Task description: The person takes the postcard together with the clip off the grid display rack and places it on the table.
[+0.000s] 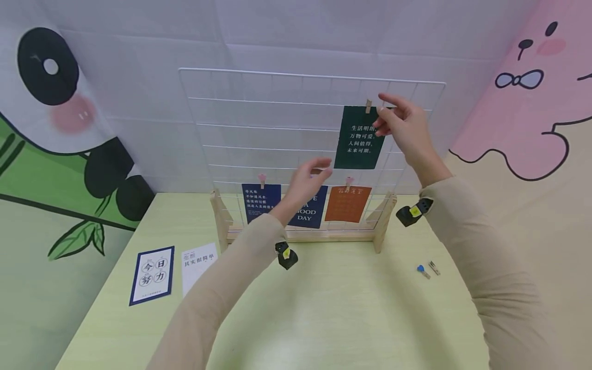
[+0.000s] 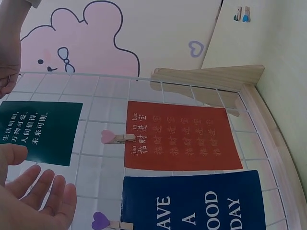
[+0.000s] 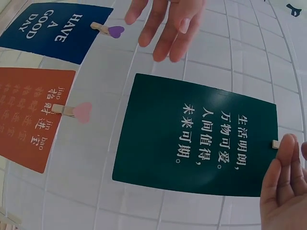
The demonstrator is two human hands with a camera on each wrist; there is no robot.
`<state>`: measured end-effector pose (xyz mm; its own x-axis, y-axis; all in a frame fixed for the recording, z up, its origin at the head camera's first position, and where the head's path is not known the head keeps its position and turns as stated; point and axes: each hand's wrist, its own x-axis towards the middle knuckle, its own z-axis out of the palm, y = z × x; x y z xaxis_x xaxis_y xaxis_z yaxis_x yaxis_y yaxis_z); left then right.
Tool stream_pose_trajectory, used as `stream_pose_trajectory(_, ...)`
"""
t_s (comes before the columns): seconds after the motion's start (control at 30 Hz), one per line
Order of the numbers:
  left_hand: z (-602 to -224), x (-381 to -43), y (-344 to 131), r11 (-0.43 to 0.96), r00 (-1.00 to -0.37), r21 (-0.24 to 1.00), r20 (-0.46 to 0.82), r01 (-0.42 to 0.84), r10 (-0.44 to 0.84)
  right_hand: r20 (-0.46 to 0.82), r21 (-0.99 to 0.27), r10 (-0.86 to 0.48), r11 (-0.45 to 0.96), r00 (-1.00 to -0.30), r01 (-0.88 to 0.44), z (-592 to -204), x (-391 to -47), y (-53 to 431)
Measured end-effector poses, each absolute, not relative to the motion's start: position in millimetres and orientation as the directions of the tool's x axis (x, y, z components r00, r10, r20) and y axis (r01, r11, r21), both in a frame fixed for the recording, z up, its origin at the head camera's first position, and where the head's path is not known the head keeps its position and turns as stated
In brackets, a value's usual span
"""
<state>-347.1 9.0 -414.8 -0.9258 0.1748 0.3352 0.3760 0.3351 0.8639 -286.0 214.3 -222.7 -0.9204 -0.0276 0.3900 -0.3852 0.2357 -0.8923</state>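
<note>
A dark green card (image 1: 359, 139) with white Chinese text hangs on the white wire grid (image 1: 259, 126), a wooden clothespin (image 1: 368, 106) on its top edge. My right hand (image 1: 407, 123) is at the card's upper right corner, its fingers extended close to the clothespin in the right wrist view. Lower down, my left hand (image 1: 307, 180) is raised in front of the grid near the card's lower left, fingers loosely bent and holding nothing. Below hang an orange card (image 2: 182, 136) with a pink heart clothespin (image 2: 112, 137) and a navy card (image 2: 192, 206) with a purple heart one.
Another navy card (image 1: 259, 198) hangs at the lower left. The grid stands in a wooden base (image 1: 300, 236). On the table lie a blue-bordered card (image 1: 152, 276), a white card (image 1: 196, 259), and two clothespins (image 1: 423, 271) at the right. Cartoon-printed walls surround the table.
</note>
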Motion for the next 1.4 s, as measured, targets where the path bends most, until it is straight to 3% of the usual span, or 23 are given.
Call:
stream_pose_trajectory(0.1,-431.6,-364.7,14.1,0.355,-0.908,0.836,0.386,0.418,0.161,0.373,-0.895,-0.037,0.247,-0.927,-0.37,-209.8,-271.7,203.3)
stream_pose_trajectory(0.17,-429.9,-366.7,17.3,0.327,-0.923,0.864,0.344,0.383,0.171,0.36,-0.902,-0.043,0.241,-0.932,-0.36,-206.5,-270.9,200.5)
stream_pose_trajectory(0.33,-357.1,-296.6,15.7,0.316,-0.959,0.911,0.219,0.267,0.178,0.339,-0.907,-0.068,0.24,-0.938,-0.345,-218.4,-300.6,209.5)
stream_pose_trajectory(0.43,-320.7,-259.2,13.6,0.33,-0.964,0.91,0.206,0.251,0.167,0.319,-0.918,-0.082,0.221,-0.944,-0.329,-233.5,-334.3,221.5)
stream_pose_trajectory(0.63,-341.9,-283.8,19.4,0.338,-0.962,0.905,0.21,0.259,0.175,0.347,-0.905,-0.064,0.239,-0.936,-0.352,-251.9,-373.1,230.4)
stream_pose_trajectory(0.83,-370.5,-310.2,26.0,0.275,-0.962,0.928,0.206,0.25,0.178,0.284,-0.938,-0.054,0.193,-0.957,-0.289,-233.4,-350.3,216.5)
stream_pose_trajectory(1.07,-351.1,-296.3,29.5,0.305,-0.967,0.926,0.167,0.221,0.192,0.316,-0.923,-0.021,0.223,-0.949,-0.312,-232.7,-356.7,214.0)
stream_pose_trajectory(1.4,-423.0,-365.7,46.8,0.318,-0.945,0.89,0.295,0.326,0.143,0.368,-0.911,0.026,0.211,-0.929,-0.355,-240.1,-373.7,218.2)
